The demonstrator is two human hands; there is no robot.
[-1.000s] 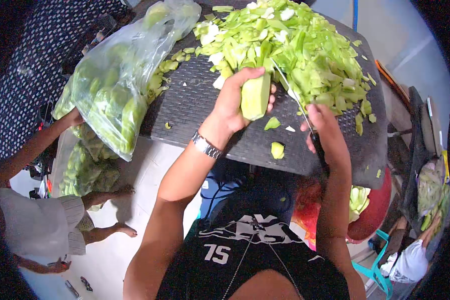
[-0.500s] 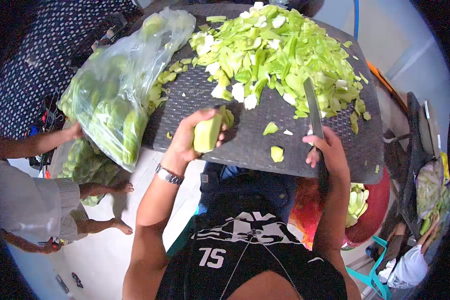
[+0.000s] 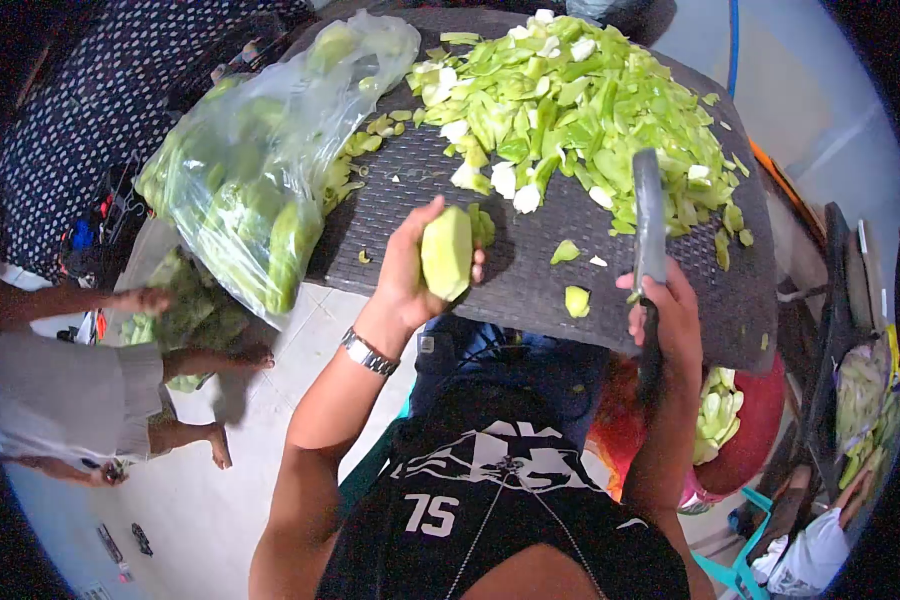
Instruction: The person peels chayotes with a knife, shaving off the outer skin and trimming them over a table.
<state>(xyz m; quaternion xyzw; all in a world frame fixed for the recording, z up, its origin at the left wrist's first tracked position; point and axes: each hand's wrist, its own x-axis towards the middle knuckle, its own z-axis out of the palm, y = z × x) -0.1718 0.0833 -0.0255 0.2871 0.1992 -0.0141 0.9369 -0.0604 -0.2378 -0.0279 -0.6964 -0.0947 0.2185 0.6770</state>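
Observation:
My left hand [image 3: 415,265] is closed around a peeled, pale green vegetable [image 3: 447,253] with flat cut facets, held above the near edge of the table. A slice or peel of the same green shows just behind it. On the right, my right hand [image 3: 665,315] grips the dark handle of a knife [image 3: 650,215], its broad blade pointing up and away from me. Past the blade lies a large heap of green peelings [image 3: 580,110] with white bits among them. A few loose peel pieces [image 3: 577,301] rest between my hands.
A clear plastic bag [image 3: 240,190] of green vegetables lies on the left of the dark woven table [image 3: 400,210]. Below right stands a red tub [image 3: 760,430] holding peeled pieces. A person in light shorts [image 3: 70,390] is at the left; another person [image 3: 810,550] is at lower right.
The other person's hand has come off the plastic bag and drawn back left. My left hand has turned the vegetable more upright. The knife has rotated, showing more of its flat side.

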